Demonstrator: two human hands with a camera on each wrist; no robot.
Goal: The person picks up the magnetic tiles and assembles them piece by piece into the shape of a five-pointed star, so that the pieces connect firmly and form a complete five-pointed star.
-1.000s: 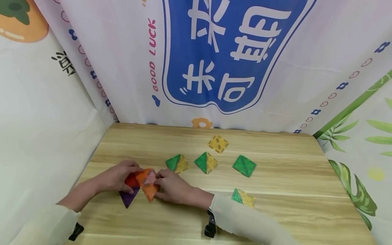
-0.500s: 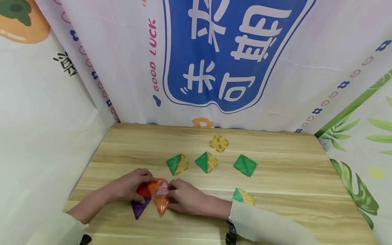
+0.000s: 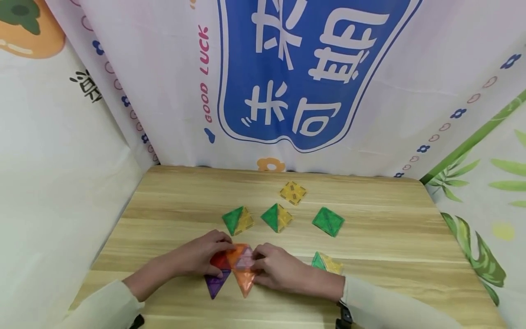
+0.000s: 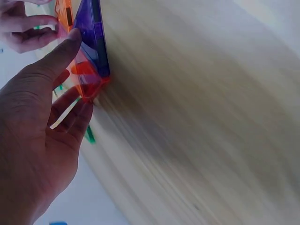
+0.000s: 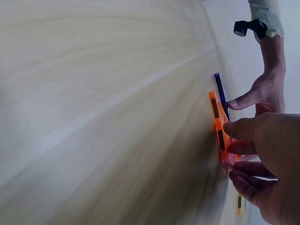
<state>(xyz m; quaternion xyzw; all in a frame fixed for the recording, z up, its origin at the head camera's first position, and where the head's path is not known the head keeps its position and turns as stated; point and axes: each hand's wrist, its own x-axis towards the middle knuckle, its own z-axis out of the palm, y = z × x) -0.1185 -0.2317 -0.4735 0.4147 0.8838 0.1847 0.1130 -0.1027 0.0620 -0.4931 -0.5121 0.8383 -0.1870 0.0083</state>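
Left sleeve (image 3: 104, 306) and right sleeve (image 3: 390, 301) both plain pale cream, cuffs stopping short of the wrists; left hand (image 3: 201, 256) and right hand (image 3: 281, 268) bare. Small black device at each cuff edge: left device (image 5: 247, 27) shows in the right wrist view as a bent black piece with a blocky end, against a greyish, shiny-looking cuff; right device (image 3: 344, 316) dark, blocky, partly cut off by the frame.

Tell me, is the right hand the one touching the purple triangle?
No, in the head view the left hand touches the purple triangle, while the right hand grips the orange triangle beside it.
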